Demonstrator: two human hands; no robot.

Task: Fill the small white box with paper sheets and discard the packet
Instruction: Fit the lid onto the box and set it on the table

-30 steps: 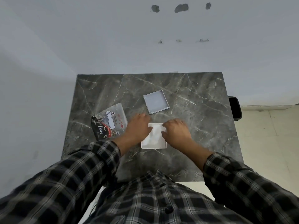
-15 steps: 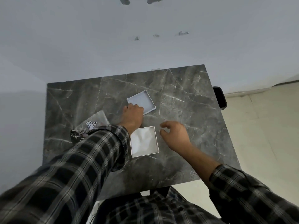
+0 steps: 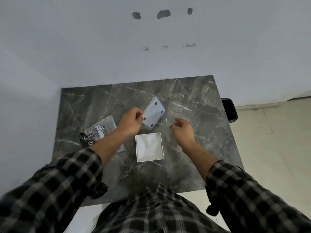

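Two hands are over the dark worktop [image 3: 193,101]. Left hand [image 3: 130,122] fingers pinch the white lid [image 3: 154,115], tilted up. Right hand [image 3: 182,130] is open and holds nothing. Between and below them sits the small white box [image 3: 149,147] with paper inside. The packet [image 3: 99,132] lies left of the left fingers.

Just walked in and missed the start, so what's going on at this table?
A person in a plaid shirt is packing a small white box, which sits open on the marble table with white paper sheets inside. Their left hand holds the box's lid tilted in the air above the table, its underside showing. The right hand hovers open and empty beside it. The packet lies on the table, partly under the left forearm, not yet discarded.
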